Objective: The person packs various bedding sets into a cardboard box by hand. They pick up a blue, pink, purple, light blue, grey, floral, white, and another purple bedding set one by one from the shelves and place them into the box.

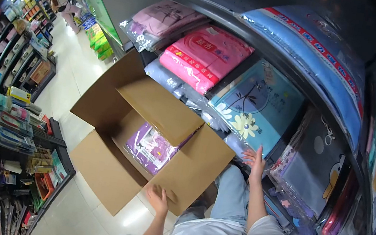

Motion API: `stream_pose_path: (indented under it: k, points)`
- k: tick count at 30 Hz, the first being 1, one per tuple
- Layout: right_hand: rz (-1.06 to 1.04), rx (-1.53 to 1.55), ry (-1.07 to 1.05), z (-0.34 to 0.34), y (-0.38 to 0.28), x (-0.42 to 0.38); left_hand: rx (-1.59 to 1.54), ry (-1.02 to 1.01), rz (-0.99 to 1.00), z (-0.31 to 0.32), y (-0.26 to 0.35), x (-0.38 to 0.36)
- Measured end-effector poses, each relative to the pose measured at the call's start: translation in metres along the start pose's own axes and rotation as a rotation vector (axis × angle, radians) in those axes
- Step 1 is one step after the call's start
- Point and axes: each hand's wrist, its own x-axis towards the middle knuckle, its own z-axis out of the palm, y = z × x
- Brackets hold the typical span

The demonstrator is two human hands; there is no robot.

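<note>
An open cardboard box [106, 168] with its flaps folded out stands in front of me, tilted in this view. Inside lies a purple plastic-wrapped package [152, 148] with a white and purple picture. My left hand [157, 199] grips the near corner of the box, where two flaps meet. My right hand [254, 164] is raised with spread fingers and holds nothing. It is close to the lower edge of a teal flower-print package [259, 108] on the shelf.
Pink wrapped packages [206, 55] and a dark blue one [310, 168] fill the shelf. Blue packages [311, 58] lie on the shelf above. Across the tiled aisle [67, 67] stands a rack of goods [18, 127]. A person [64, 6] is farther down the aisle.
</note>
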Motion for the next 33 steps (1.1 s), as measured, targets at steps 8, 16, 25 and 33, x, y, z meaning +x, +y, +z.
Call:
stream_pose_path:
  k: [8, 16, 25, 33]
  points:
    - [-0.006, -0.084, -0.119, -0.001, -0.026, -0.021, -0.272, -0.546, 0.092, -0.004, 0.051, -0.04]
    - [-0.035, -0.275, -0.092, 0.008, -0.025, -0.107, -0.97, -0.811, -0.095, 0.014, 0.161, 0.02]
    - [-0.412, -0.776, -0.593, -0.015, -0.014, -0.176, -1.158, -0.479, -0.358, -0.018, 0.189, 0.015]
    - [0.434, -0.195, -1.081, -0.075, 0.012, -0.155, -1.08, -0.249, -0.184, -0.086, 0.18, 0.002]
